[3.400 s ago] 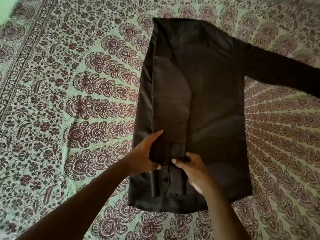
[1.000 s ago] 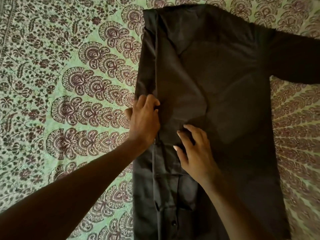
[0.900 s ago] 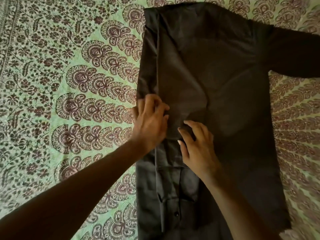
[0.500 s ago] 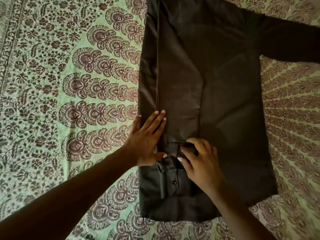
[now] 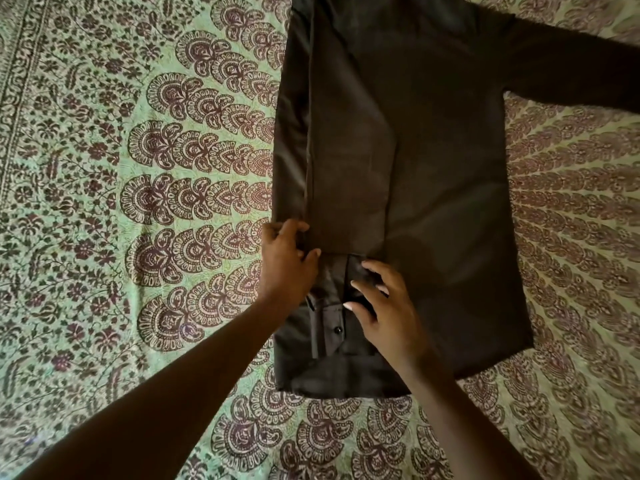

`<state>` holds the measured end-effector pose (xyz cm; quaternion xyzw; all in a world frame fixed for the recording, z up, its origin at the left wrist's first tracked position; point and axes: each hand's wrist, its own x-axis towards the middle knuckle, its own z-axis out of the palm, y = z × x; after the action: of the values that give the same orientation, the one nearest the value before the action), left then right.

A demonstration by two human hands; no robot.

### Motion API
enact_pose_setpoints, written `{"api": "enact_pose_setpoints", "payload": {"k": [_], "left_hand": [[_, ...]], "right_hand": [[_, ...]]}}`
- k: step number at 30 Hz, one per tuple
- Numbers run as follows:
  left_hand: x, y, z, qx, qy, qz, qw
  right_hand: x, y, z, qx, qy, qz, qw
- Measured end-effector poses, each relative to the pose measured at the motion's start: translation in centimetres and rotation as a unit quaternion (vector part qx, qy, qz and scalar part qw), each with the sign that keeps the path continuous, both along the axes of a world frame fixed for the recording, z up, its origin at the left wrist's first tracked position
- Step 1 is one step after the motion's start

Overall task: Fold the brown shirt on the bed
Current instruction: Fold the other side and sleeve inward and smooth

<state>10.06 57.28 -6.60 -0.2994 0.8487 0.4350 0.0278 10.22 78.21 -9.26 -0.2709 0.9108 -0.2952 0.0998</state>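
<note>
Brown shirt lies flat on the bed, spread over a green bedsheet printed with maroon paisley and flower patterns. Its left side is folded inward, giving a straight lengthwise edge on that side, and the folded sleeve runs down the body of the shirt to a cuff near the hem. A small dark button shows on the cuff. The other sleeve stretches out flat to the right and runs off the picture edge. The collar end is cut off at the top of the view.

Left hand rests at the folded left edge, just above the cuff; its fingers are curled over the edge of the cloth, and they seem to pinch the fold, though the dark fabric makes this hard to confirm. Right hand sits on the cuff just beside it, fingers spread and bent, fingertips pressing down on the cloth rather than closing round it. The two hands lie near each other without touching. Both forearms reach in from the bottom of the view.

No brand, label or readable writing shows on the shirt or the sheet
</note>
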Motion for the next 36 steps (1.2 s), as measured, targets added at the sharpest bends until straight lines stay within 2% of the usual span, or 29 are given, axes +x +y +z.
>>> {"api": "enact_pose_setpoints", "payload": {"k": [2, 6, 11, 15, 17, 19, 21, 32, 36], "left_hand": [[-0.1, 0.1, 0.1, 0.006, 0.000, 0.037, 0.999], [0.5, -0.3, 0.5, -0.002, 0.040, 0.035, 0.999], [2.8, -1.2, -0.3, -0.044, 0.053, -0.020, 0.997], [4.3, -1.0, -0.3, -0.061, 0.005, -0.079, 0.995], [5.0, -0.8, 0.0, -0.128, -0.003, -0.164, 0.978], [5.4, -0.6, 0.1, -0.200, -0.037, -0.274, 0.940], [5.6, -0.6, -0.3, -0.218, -0.097, -0.345, 0.908], [5.9, -1.4, -1.2, -0.209, -0.156, -0.412, 0.873], [6.0, -1.0, -1.0, -0.218, -0.154, -0.405, 0.875]], "right_hand": [[0.1, -0.1, 0.1, -0.015, 0.010, -0.013, 1.000], [0.2, 0.0, 0.3, -0.021, 0.013, -0.018, 1.000], [0.7, -0.2, 0.3, 0.006, 0.025, -0.005, 1.000], [0.9, -0.1, 0.2, 0.025, 0.040, 0.014, 0.999], [0.9, -0.3, 0.6, 0.049, 0.080, 0.035, 0.995], [1.0, -0.3, 0.8, 0.056, 0.108, 0.064, 0.990], [0.8, 0.2, 0.5, 0.054, 0.099, 0.105, 0.988], [-0.2, 2.4, 0.1, 0.124, 0.042, 0.194, 0.972], [-1.4, 1.5, 0.8, 0.108, 0.060, 0.159, 0.980]]}}
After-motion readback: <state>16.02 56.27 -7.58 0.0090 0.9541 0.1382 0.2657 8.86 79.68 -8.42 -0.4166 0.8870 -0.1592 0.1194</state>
